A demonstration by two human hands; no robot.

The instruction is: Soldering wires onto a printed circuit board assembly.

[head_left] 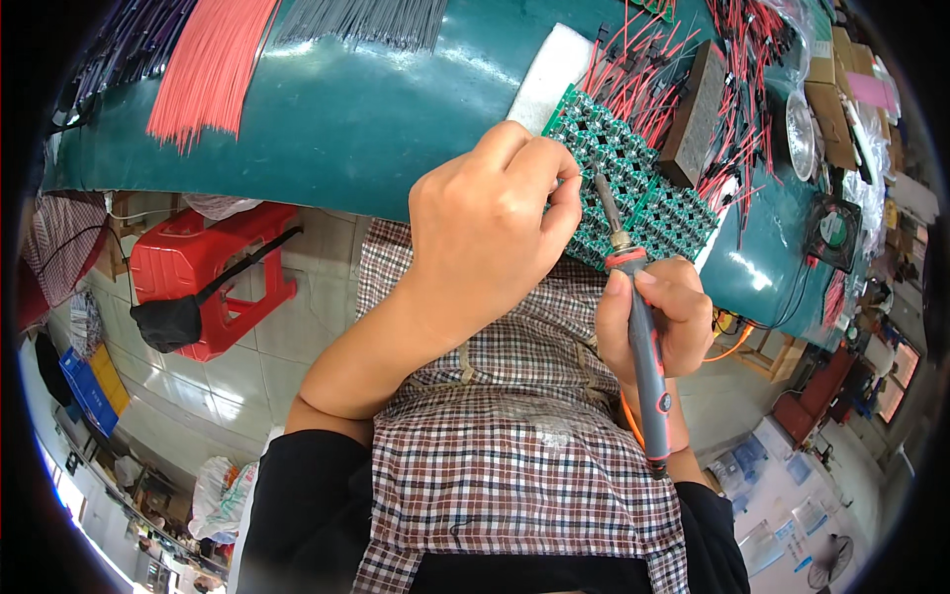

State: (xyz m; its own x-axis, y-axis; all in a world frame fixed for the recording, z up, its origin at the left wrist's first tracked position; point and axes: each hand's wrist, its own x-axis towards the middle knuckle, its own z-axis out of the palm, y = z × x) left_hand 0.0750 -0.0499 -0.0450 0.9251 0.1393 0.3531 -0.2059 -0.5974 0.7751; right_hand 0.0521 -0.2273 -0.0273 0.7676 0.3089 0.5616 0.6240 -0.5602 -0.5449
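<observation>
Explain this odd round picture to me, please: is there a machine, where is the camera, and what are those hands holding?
There's no robot here, just a person's two bare hands. The camera sits on their head, looking down; its wide fisheye lens bends straight edges near the rim. The right hand holds a pen-shaped tool, apparently a soldering iron, its tip over green circuit boards. The left hand is over the boards' near left part, thumb and forefinger pinched; anything between them is too small to make out. The green table also bears salmon-red wires at upper left, and a dark block and small black fan on the right.
</observation>
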